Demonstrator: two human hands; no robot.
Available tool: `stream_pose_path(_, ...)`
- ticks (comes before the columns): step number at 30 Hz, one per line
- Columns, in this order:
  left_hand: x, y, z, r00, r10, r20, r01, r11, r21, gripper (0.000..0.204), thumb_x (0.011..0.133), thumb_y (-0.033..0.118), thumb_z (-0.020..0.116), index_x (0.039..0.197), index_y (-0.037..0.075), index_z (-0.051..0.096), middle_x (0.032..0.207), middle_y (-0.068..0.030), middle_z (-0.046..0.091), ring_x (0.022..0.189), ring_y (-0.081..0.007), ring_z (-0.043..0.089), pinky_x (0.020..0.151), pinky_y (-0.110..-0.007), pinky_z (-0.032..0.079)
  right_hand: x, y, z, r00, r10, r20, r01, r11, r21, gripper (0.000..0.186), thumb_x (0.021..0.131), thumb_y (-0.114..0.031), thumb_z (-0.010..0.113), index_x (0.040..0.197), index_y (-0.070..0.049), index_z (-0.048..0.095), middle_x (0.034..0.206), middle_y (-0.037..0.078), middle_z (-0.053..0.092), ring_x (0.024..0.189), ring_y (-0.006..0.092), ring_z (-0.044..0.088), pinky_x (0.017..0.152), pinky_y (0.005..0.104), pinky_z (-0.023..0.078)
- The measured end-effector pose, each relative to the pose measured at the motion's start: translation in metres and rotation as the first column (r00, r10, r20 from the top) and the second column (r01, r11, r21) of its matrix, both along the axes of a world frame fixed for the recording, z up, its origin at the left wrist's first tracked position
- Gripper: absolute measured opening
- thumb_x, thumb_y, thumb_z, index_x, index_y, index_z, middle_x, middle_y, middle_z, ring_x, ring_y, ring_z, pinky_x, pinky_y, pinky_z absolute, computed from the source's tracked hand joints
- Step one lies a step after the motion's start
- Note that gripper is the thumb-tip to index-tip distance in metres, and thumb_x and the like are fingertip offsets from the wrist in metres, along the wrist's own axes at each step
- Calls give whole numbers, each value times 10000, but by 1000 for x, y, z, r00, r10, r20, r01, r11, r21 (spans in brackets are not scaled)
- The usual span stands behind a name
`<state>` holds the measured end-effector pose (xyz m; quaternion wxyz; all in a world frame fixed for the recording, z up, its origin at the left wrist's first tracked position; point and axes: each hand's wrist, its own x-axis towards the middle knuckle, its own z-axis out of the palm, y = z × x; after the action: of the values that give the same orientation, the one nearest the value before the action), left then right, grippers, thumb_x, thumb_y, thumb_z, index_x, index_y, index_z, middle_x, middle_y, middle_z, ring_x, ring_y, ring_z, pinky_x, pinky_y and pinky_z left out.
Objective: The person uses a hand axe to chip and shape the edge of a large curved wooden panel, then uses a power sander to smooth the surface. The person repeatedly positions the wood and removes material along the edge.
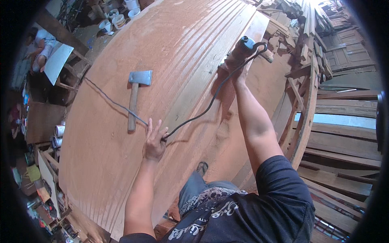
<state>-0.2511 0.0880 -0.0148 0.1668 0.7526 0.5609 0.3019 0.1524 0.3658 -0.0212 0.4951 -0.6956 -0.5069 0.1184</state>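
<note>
My right hand (240,72) is wrapped round a dark corded power tool (242,49), on the far right edge of a large wooden panel (97,133). Its exact kind is hard to make out, and my fingers are mostly hidden behind it. A black cord (210,106) loops from the tool to my left hand (154,142), which pinches it low over the panel. Past that hand the cord runs on to the panel's left edge. Just beyond my left hand lies a hatchet (140,77), its wooden handle pointing toward me and crossed by the cord.
Long parallel grooves (198,30) run along the panel, which is dusted with sawdust. Stacked boards (340,141) and a curved wooden frame (310,105) stand at the right. Wood offcuts (279,34) and white buckets (118,21) lie farther back. Another person (43,42) sits at the far left.
</note>
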Motion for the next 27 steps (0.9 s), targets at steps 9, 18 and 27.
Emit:
stream_pose_path(9, 76, 149, 21, 978, -12, 208, -37, 972, 233, 242, 1067, 237, 669, 1278, 135, 730, 1523, -288, 581, 1496, -621, 368, 1236, -688, 327, 18, 37, 0, 848, 368, -383, -371, 926, 67, 433, 980, -363, 706, 1256, -44, 610, 1139, 115, 699, 1018, 239, 703, 836, 448, 585)
stream_pose_path(18, 174, 292, 68, 909, -230, 349, 27, 865, 500, 246, 1083, 219, 602, 1220, 78, 750, 1381, -277, 685, 1513, -461, 463, 1320, -640, 202, 42, 75, 0, 674, 348, -651, -223, 937, 270, 533, 805, -174, 890, 1255, -49, 634, 1118, 102, 721, 1037, 218, 712, 876, 385, 579)
stream_pose_path(27, 219, 273, -28, 967, -150, 206, 134, 987, 86, 276, 1023, 277, 694, 1284, 218, 762, 1642, -188, 500, 1556, -551, 327, 1255, -688, 275, 81, 124, -8, 984, 173, -39, -170, 983, 62, 550, 796, -201, 892, 1262, -47, 645, 1176, 111, 729, 1056, 245, 714, 904, 398, 573)
